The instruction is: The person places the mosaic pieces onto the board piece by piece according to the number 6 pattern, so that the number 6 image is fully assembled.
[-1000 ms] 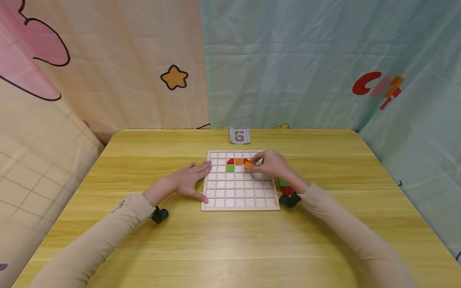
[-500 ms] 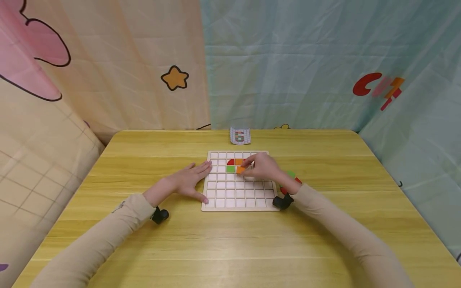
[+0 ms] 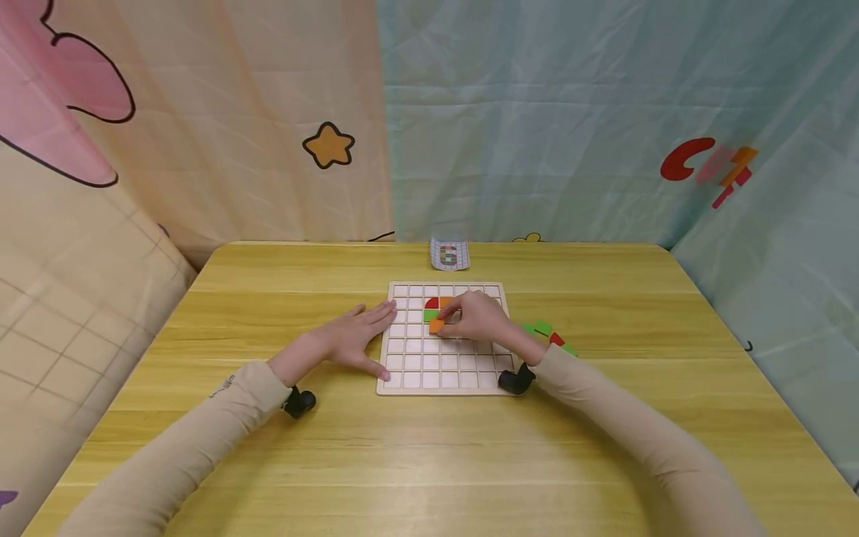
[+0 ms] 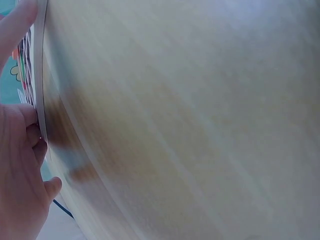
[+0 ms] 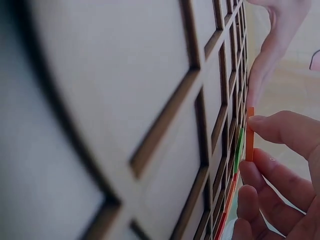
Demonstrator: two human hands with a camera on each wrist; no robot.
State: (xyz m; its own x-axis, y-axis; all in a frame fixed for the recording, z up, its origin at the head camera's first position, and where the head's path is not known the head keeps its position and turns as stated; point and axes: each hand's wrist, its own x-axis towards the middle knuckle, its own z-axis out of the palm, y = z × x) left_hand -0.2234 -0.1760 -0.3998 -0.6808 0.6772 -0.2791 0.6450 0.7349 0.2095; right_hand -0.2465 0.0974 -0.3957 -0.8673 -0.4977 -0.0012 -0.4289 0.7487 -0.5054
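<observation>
Right hand (image 3: 478, 315) above the board, thumb and fingertips pinching a small flat orange tile (image 3: 437, 327). Seen edge-on from the right wrist, the tile is a thin, straight-sided slip, held just beside the green tile (image 3: 431, 315); whether it touches the board, cannot tell.

Left hand (image 3: 352, 339) lies with fingers straight and spread, fingertips on the board's left edge, thumb at its near left corner; grips nothing.

Board (image 3: 429, 391): pale, square, corners rounded, ruled into square cells by raised ribs. Close up, the cell floors look smooth and whitish, the rib sides brown. Set in the upper rows: a red tile (image 3: 432, 303) with one rounded corner, a second orange tile (image 3: 446, 302) to its right, the square green one below the red.

Right of the board, partly behind the forearm, loose tiles (image 3: 542, 327) in green and red. Beyond the far edge, a slightly curled card (image 3: 450, 254) printed with a grid and a blocky 6.

Tabletop (image 3: 403, 462): yellowish, streaked wood grain, soft sheen.
</observation>
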